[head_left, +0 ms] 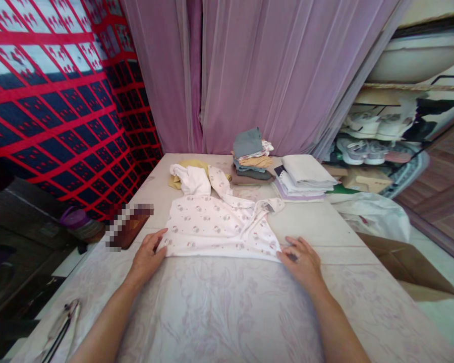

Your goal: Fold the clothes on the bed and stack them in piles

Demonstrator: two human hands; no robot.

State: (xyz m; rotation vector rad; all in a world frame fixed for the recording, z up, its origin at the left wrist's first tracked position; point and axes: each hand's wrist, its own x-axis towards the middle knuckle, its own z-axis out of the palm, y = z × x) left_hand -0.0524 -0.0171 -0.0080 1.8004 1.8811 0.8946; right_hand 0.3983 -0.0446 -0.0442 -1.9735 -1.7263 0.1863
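Observation:
A small white shirt (206, 219) with a sparse printed pattern lies spread on the table, its straight hem toward me. At its near left corner rests my left hand (149, 254), thumb and fingers apart, fingertips touching the cloth's edge. My right hand (300, 259) pinches the opposite hem corner between thumb and forefinger, the other fingers extended. One sleeve (270, 205) lies crumpled toward the right, and the upper part of the shirt is bunched. Just behind it are a crumpled white cloth (192, 180) and a yellow cloth (196, 164).
Folded clothes (251, 156) form a stack at the table's back, beside folded white and lilac cloths (306, 174). A dark flat object (136, 229), partly pixelated, lies at the left edge. Glasses (62, 327) are at front left. A cardboard box (404, 267) and shoe rack stand right.

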